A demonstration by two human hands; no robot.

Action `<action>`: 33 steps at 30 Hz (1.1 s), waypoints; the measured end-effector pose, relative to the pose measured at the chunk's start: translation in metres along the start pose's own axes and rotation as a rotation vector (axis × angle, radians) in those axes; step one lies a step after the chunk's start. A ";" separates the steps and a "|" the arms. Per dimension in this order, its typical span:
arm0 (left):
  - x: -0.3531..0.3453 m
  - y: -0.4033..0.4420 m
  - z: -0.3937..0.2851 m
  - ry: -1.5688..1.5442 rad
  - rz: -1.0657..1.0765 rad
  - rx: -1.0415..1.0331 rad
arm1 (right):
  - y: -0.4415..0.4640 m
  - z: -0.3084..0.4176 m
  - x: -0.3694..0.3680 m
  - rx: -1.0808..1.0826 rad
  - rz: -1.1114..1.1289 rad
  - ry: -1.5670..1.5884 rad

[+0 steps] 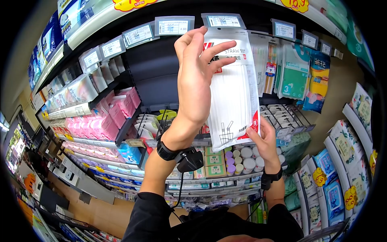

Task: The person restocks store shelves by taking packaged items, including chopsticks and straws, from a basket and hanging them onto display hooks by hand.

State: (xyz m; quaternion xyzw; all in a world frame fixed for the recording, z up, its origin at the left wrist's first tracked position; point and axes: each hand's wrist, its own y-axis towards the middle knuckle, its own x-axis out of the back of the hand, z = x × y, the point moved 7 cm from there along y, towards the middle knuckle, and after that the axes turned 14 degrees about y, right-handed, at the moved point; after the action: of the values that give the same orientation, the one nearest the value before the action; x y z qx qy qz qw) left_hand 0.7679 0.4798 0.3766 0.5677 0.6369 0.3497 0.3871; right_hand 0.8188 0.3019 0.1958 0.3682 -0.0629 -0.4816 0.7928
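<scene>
My right hand [266,139] grips the lower right corner of a clear-and-white pack of straws [229,94], thumb in front. The pack is upright, its top edge just under a price tag [222,21]. My left hand [195,78] is raised over the pack's upper left side. Thumb and index finger come together at the tag's lower left corner and appear to pinch it, while two other fingers stretch across the pack's printed header. The hook behind the tag is hidden.
Thin straw packs [271,68] and green packs [295,70] hang to the right. More price tags [174,26] line the hook ends. Pink packages [98,125] fill shelves at left; lidded round tubs [250,163] stand below. Tissue packs [344,143] are stacked at right.
</scene>
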 end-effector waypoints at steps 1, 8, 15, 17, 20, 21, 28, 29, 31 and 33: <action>0.001 0.000 0.000 0.006 -0.003 0.001 | 0.000 0.000 -0.001 -0.010 0.003 0.001; 0.001 0.000 -0.001 0.015 -0.008 0.000 | 0.003 -0.002 -0.004 -0.003 0.004 0.020; 0.005 0.000 0.000 0.031 -0.004 0.005 | -0.005 -0.006 0.000 -0.026 -0.038 0.008; 0.006 0.000 0.002 0.030 0.000 0.002 | -0.005 -0.006 0.000 -0.013 -0.037 -0.008; 0.006 0.000 0.005 0.028 0.003 0.007 | 0.000 -0.006 -0.002 0.004 -0.051 -0.017; 0.006 -0.001 0.006 0.031 0.003 0.011 | 0.003 -0.007 -0.001 0.003 -0.051 -0.018; 0.014 -0.011 0.031 0.021 0.008 0.116 | 0.032 -0.018 0.006 -0.079 -0.062 -0.018; 0.017 -0.015 0.038 0.017 -0.006 0.138 | 0.038 -0.020 0.007 -0.056 -0.058 -0.043; 0.022 -0.027 0.045 0.004 0.013 0.180 | 0.050 -0.029 0.009 -0.045 -0.025 -0.063; 0.024 -0.041 0.053 -0.005 0.085 0.246 | 0.065 -0.039 0.011 -0.070 -0.028 -0.059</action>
State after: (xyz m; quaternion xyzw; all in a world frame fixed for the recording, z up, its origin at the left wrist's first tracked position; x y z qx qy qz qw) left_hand 0.7957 0.4990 0.3139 0.6383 0.6494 0.2835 0.3008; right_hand 0.8895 0.3307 0.2067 0.3268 -0.0640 -0.5053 0.7961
